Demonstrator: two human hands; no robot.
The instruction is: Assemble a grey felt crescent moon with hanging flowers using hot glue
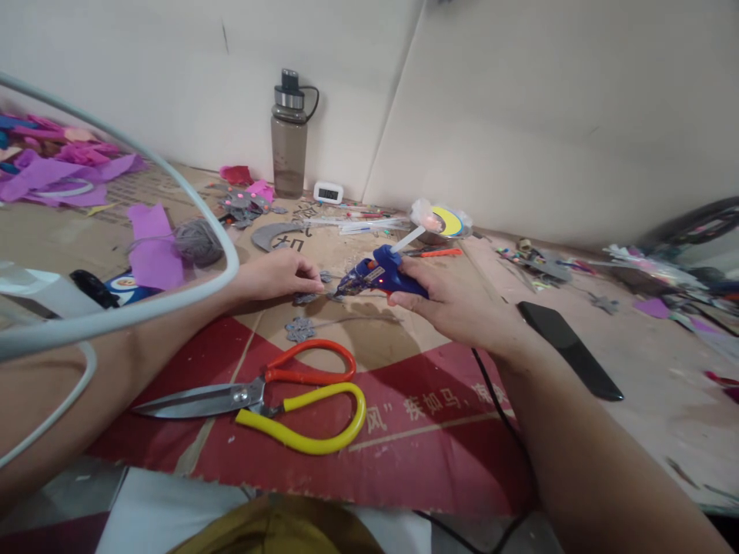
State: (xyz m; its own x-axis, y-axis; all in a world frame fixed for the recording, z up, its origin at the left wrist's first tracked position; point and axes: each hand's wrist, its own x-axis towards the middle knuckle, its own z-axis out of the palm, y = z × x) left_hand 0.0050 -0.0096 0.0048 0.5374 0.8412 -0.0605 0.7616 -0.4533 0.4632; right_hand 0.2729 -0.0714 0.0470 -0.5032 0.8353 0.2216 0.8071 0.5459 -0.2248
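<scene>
My right hand (456, 304) is wrapped round a blue hot glue gun (375, 275) with a white glue stick poking out of its back. The nozzle points left and down at small grey glitter shapes (305, 298) on the cardboard. My left hand (280, 273) lies with its fingers pinched on one of those grey pieces, just left of the nozzle. Another grey flower-shaped piece (300, 329) lies a little nearer to me. The gun's black cord runs back under my right wrist.
Large scissors (259, 396) with one orange and one yellow handle lie in front of me. A black phone (569, 350) lies at right. A grey water bottle (289, 138), a small white clock (328, 191), purple paper scraps (153, 246) and craft bits line the wall. A white cable (173, 296) crosses at left.
</scene>
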